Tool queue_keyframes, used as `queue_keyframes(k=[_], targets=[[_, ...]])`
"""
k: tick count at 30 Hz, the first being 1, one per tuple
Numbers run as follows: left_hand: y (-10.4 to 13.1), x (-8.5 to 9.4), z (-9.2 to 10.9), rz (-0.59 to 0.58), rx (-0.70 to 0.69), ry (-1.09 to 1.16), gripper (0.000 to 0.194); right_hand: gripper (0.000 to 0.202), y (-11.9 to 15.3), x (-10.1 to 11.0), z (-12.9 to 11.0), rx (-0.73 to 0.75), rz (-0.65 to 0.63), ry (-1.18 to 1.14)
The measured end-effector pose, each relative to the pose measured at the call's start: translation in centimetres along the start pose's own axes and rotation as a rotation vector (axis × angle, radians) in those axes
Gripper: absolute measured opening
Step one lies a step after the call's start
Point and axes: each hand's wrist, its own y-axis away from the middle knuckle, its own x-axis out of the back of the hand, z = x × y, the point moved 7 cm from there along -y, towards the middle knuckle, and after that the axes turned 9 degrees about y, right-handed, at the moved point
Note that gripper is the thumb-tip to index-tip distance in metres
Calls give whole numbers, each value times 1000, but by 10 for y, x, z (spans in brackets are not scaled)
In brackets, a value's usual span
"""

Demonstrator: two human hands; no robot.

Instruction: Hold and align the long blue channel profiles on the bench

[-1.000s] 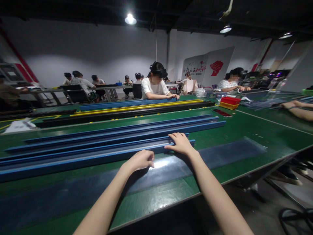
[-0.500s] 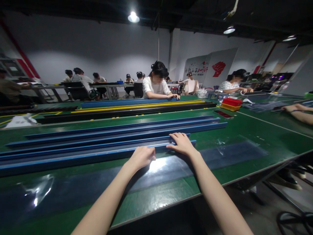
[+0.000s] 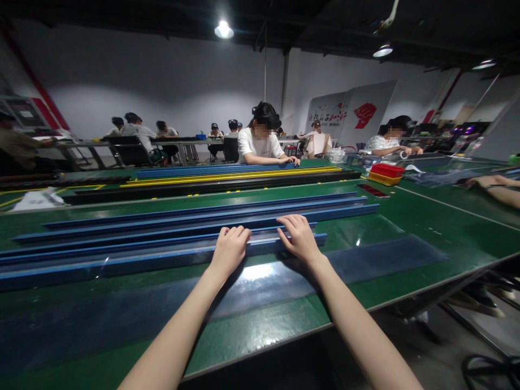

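My left hand [image 3: 231,250] rests over the near edge of the front blue channel strip [image 3: 134,260], its fingers slightly apart and bent downward; their tips are hidden. To its right, my right hand [image 3: 298,237] lies over the same strip near its right end, with thumb and fingers apart. Neither hand visibly grips anything. Under my wrists, a long clear plastic film sleeve [image 3: 385,258] stretches along the table between the strip and the front edge. Just behind the front strip lie more long blue channel strips [image 3: 345,210], roughly parallel to it.
Black strips [image 3: 203,189] and a yellow strip [image 3: 244,176] lie farther back on the green table [image 3: 426,227]. A phone [image 3: 371,190] and red and yellow bins [image 3: 385,173] are at the right. A co-worker [image 3: 262,141] sits opposite; another person's arm [image 3: 499,187] reaches in from the right.
My left hand has moved up and slightly left onto the blue strip, its fingers loosening from a fist. My right hand has shifted slightly left. The raised crinkle at the film's left has flattened.
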Motion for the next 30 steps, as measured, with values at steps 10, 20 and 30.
queue_keyframes(k=[10, 20, 30], targets=[[1, -11, -19, 33, 123, 54, 26, 44, 5, -40, -13, 87, -283, 23], [0, -10, -16, 22, 94, 99, 26, 46, 4, -44, -2, 21, -312, 60], [1, -17, -6, -30, -12, 153, 30, 44, 3, -45, 13, -59, -312, 57]])
